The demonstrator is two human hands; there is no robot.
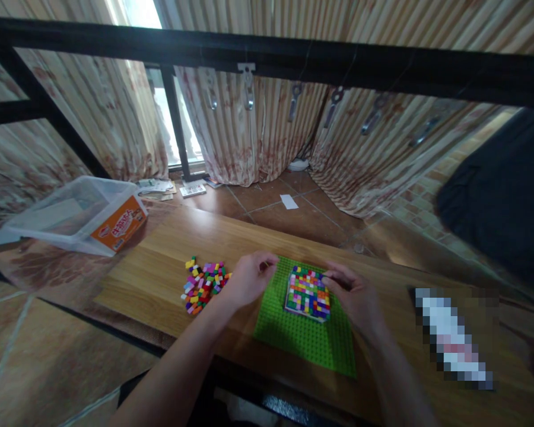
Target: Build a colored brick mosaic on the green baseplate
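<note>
A flat, square block of many-coloured toy bricks (308, 292) sits on a green studded baseplate (289, 338). My right hand (353, 293) is at the block's upper right corner, thumb and fingers bent together in a pinch against that edge. What lies between those fingertips is too small to make out. Over the baseplate's upper left edge is my left hand (254, 277), its fingers curled closed, apart from the block. Anything inside them is hidden. Left of that hand, loose toy bricks (204, 287) lie in a pile on the wooden tabletop (160, 261).
A clear plastic bin (75, 213) with an orange label stands at the far left. A blurred-out flat object (454, 338) lies on the right of the table. A dark bar (267, 56) crosses above, with metal hooks (248, 89) hanging from it. Curtains (249, 136) hang behind.
</note>
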